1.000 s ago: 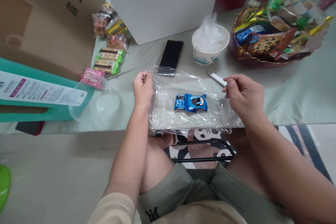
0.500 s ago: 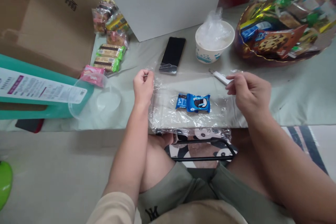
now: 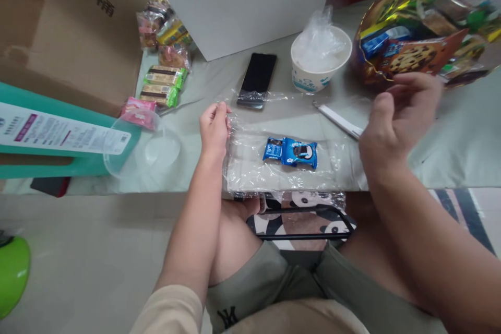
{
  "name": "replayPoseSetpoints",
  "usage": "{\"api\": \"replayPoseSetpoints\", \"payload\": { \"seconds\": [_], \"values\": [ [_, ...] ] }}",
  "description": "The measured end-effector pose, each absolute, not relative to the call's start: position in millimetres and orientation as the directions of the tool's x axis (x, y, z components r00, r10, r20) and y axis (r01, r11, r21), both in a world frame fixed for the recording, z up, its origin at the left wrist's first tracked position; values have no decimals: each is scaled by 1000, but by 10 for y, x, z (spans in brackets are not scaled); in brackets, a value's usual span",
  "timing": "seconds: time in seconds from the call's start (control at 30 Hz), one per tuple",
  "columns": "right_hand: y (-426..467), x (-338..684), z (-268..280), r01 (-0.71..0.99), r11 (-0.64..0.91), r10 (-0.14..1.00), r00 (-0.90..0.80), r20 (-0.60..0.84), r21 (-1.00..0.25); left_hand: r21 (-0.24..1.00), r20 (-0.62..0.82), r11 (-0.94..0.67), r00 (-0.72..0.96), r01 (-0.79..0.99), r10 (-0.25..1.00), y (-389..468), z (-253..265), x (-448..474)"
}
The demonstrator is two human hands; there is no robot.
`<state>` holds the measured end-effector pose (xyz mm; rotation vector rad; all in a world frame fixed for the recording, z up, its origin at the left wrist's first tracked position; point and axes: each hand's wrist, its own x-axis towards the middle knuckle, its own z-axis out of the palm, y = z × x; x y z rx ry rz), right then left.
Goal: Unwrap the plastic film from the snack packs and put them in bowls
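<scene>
My left hand (image 3: 214,128) pinches the left edge of a clear plastic film (image 3: 250,177) that lies across the table and hangs over its front edge. On the film rest two blue snack packets, a smaller one (image 3: 273,150) end to end with a larger one (image 3: 300,153). My right hand (image 3: 401,122), slightly blurred, is raised just in front of the snack bowl (image 3: 362,70). Its thumb and fingers are apart, with nothing seen between them. Left of that hand lies a slim white stick with a metal tip (image 3: 338,120).
Behind the film are a black phone (image 3: 257,81) and a paper tub (image 3: 313,81) holding clear plastic. Several wrapped snacks (image 3: 160,86) lie at left, near a clear plastic cup (image 3: 129,154), a green-white container (image 3: 78,130) and a cardboard box (image 3: 90,57). A white box (image 3: 250,5) stands behind.
My right hand has moved right and up from the white stick and the film towards the bowl, its fingers spreading. My left hand stays on the film's edge.
</scene>
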<state>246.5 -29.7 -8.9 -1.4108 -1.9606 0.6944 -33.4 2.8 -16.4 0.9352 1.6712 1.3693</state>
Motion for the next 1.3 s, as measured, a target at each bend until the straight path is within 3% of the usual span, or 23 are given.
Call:
{"api": "replayPoseSetpoints", "payload": {
  "seconds": [0.13, 0.3, 0.43, 0.5, 0.6, 0.67, 0.73, 0.9, 1.0, 1.2, 1.3],
  "values": [
    [-439, 2188, -97, 655, 383, 914, -373, 161, -652, 979, -123, 180, -435, 93, 892, 25, -145, -363],
    [-558, 2037, -152, 701, 472, 856, -509, 89, -535, 908, -157, 273, -345, 318, 925, -156, -91, -469],
    [-514, 2018, -175, 739, 457, 852, -524, 5, -494, 852, -323, 297, -14, 430, 946, -361, 5, -456],
    [-486, 2026, -170, 707, 424, 854, -520, -9, -565, 898, -358, 305, 121, 318, 926, -428, 67, -400],
    [-467, 2074, -163, 568, 354, 850, -527, 3, -743, 916, -380, 397, 187, -63, 906, -450, 159, -300],
    [-458, 2130, -169, 470, 337, 853, -519, 53, -816, 846, -430, 467, 190, -255, 883, -414, 202, -248],
    [-442, 2197, -182, 419, 347, 866, -487, 115, -839, 793, -493, 511, 142, -333, 858, -351, 218, -215],
    [-414, 2374, -161, 432, 254, 949, -284, 136, -865, 795, -577, 500, -173, -344, 798, -204, 161, -178],
    [-421, 2474, -40, 473, 194, 981, -112, 159, -860, 809, -558, 473, -206, -349, 803, -178, 127, -172],
    [-161, 2655, 503, 711, 268, 917, 19, 399, -650, 818, -545, 468, -193, -334, 816, -193, 145, -175],
    [185, 2760, 867, 834, 272, 885, -20, 466, -481, 825, -534, 464, -178, -321, 827, -188, 149, -186]
  ]
}}
